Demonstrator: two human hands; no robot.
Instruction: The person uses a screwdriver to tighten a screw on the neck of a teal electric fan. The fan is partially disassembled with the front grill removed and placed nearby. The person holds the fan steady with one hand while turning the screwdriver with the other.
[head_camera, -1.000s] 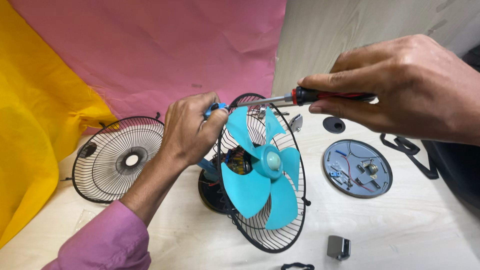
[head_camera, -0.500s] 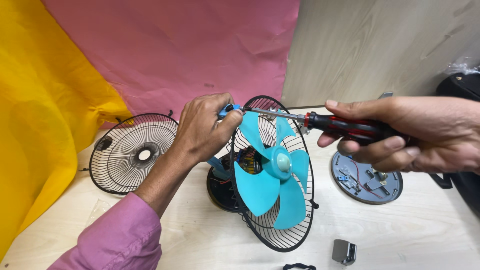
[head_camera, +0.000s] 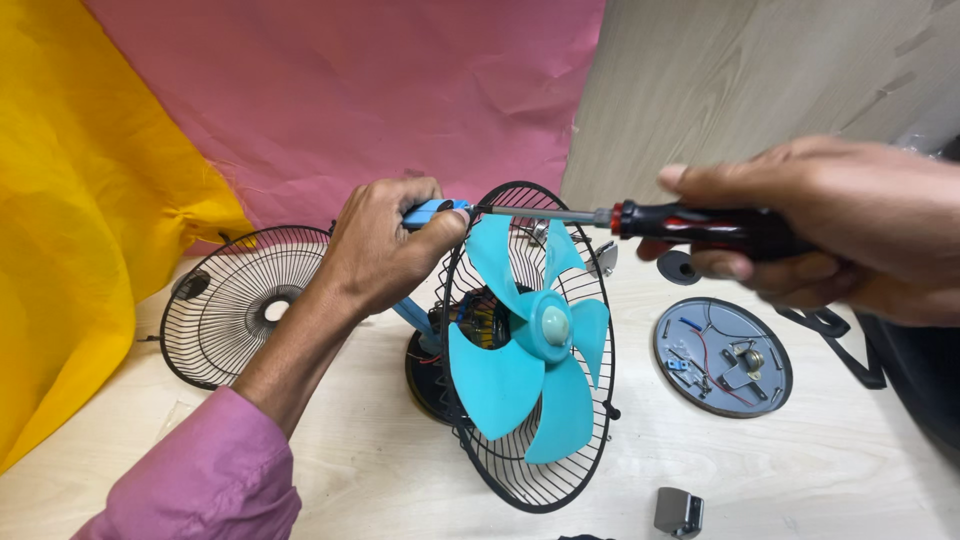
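Fan (head_camera: 525, 345) — a small turquoise-bladed one, its rear grille on and its front open — stands near the middle of the table (head_camera: 820, 470), tilted a little toward the camera. The left hand (head_camera: 385, 245) is closed around the blue part at the top of the fan, thumb pressed against it just behind the grille's rim, bracing the whole thing. The right hand (head_camera: 830, 235) grips the red-and-black handle of a screwdriver (head_camera: 640, 217), whose shaft lies nearly level and crosses over the blades, the tip meeting that blue part right beside the left thumb. Judging by this, the step in hand is working a screw at the fan's top; whether it is being loosened or tightened I cannot tell, and the screw itself is too small to make out. The next move calls for keeping the tip seated and the shaft in line with the screw while the left hand holds the fan steady — a slip would send the tip at the thumb. Farther out, the front grille (head_camera: 245, 305) leans by the pink backdrop at left, a round base plate (head_camera: 722, 357) with wiring lies at right, and a small grey part (head_camera: 679, 512) sits at the near edge.
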